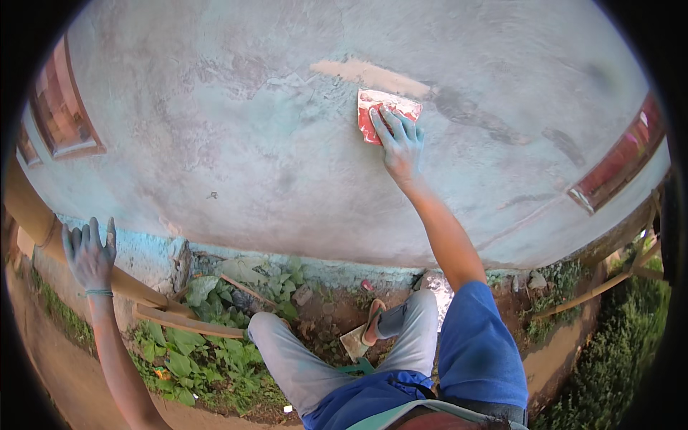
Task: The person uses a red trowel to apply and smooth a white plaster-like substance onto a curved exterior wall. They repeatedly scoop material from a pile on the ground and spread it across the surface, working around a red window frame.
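Note:
My right hand (403,152) presses a red putty spreader (367,130) to the wall, fingers laid over its face. White filler smears the spreader's far edge. Just beyond that edge runs a pale beige strip of filler (373,76) on the blue-grey plastered wall (251,165). Dark patches (473,115) mark the wall to the right of the strip. At the far left my left hand (90,259) has its fingers spread, resting at a thick wooden pole (143,288) near the wall's base. Grey-blue dust coats both hands.
A red-framed window (66,100) is at the left and another (623,161) at the right. Leafy plants (188,351) and stones (302,295) lie along the wall's foot. My sandalled foot (373,322) stands by a flat slab (354,345). Wooden poles (595,295) cross at the right.

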{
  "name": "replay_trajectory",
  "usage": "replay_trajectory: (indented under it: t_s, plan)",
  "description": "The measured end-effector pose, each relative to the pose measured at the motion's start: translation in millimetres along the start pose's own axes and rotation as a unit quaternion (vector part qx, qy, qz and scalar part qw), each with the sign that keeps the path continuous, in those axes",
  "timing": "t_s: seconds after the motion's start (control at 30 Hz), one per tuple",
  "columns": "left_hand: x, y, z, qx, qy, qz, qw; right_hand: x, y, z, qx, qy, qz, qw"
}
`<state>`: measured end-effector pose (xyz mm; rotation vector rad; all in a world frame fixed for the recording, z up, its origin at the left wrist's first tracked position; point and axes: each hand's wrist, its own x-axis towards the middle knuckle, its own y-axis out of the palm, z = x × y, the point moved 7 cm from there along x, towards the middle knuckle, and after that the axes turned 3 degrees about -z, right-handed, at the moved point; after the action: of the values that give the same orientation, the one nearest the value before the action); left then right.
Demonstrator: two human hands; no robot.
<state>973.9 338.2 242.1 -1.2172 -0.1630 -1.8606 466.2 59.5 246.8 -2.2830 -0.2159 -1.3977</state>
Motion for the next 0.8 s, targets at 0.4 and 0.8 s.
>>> replay_trajectory:
  t_s: [0.4,0.8]
  plan:
    - [-0.7,3.4,0.0,0.009,-0.001,0.0,1.0,42.9,-6.9,-6.9,0.003,0.0,-0.069,0.998]
    - [-1.7,0.7,1.5,0.007,0.006,-0.006,1.0,18.7,-25.8,4.7,0.042,0.002,-0.052,0.998]
